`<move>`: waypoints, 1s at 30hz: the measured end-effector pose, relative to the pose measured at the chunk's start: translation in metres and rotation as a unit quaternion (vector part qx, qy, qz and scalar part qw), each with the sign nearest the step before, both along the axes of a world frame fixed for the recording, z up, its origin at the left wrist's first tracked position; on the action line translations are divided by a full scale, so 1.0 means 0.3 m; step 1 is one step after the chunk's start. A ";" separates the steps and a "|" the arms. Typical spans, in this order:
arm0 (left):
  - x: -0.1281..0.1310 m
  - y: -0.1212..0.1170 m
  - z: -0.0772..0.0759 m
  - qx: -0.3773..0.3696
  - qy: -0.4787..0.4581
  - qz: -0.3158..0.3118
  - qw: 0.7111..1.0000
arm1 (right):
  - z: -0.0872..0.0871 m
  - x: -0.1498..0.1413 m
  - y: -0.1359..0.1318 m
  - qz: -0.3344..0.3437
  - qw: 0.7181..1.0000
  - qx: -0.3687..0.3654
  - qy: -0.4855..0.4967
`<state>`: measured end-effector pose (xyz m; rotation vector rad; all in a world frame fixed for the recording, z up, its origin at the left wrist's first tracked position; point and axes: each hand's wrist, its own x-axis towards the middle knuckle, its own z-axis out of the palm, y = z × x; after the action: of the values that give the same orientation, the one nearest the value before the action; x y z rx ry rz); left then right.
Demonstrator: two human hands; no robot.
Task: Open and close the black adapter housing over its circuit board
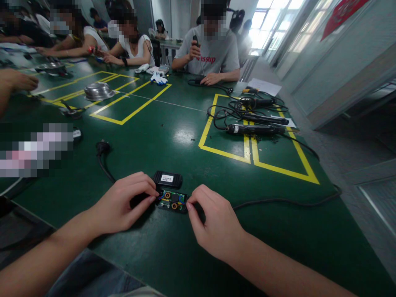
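An opened black power adapter (172, 201) lies on the green table in front of me, its circuit board with copper coils and coloured wires showing. My left hand (131, 202) pinches at its left end, thumb and forefinger closed beside the wires. At the opposite end, my right hand (216, 220) has its thumb and forefinger closed on the housing's edge. Just behind sits the black adapter cover (167, 179) with a white label. A cord with a black plug (103, 147) runs in behind my left hand, and another black cable (278, 201) leads away right.
Black rod-shaped devices (256, 129) with tangled cords lie inside yellow tape outlines at right. A metal bowl (97, 91) and white-blue gloves (159, 78) are farther back. Across the table a person holds a screwdriver (196, 40); a co-worker's hand (21, 80) reaches in at left.
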<state>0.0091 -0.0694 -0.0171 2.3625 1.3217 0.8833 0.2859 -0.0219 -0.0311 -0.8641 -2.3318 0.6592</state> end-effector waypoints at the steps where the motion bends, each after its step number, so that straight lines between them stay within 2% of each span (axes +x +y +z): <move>1: 0.001 0.001 0.001 -0.004 0.000 0.000 1.000 | 0.001 0.000 0.000 0.000 1.000 -0.002 -0.003; 15: 0.007 0.003 0.005 -0.014 -0.017 -0.019 1.000 | 0.001 0.004 -0.006 -0.005 1.000 -0.002 -0.015; 21: 0.006 0.008 0.007 -0.003 -0.005 -0.023 1.000 | 0.007 -0.004 -0.001 -0.013 0.999 0.032 -0.025; 26: -0.006 0.004 -0.005 0.024 0.017 0.055 0.998 | 0.012 -0.007 0.001 -0.010 0.999 0.020 -0.040; 30: -0.001 0.032 -0.014 -0.002 0.046 0.101 0.994 | 0.009 -0.006 0.002 -0.012 0.999 0.021 -0.039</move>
<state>0.0088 -0.0596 -0.0213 2.3209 1.6211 0.8338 0.2842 -0.0212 -0.0284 -0.9119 -2.3924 0.5753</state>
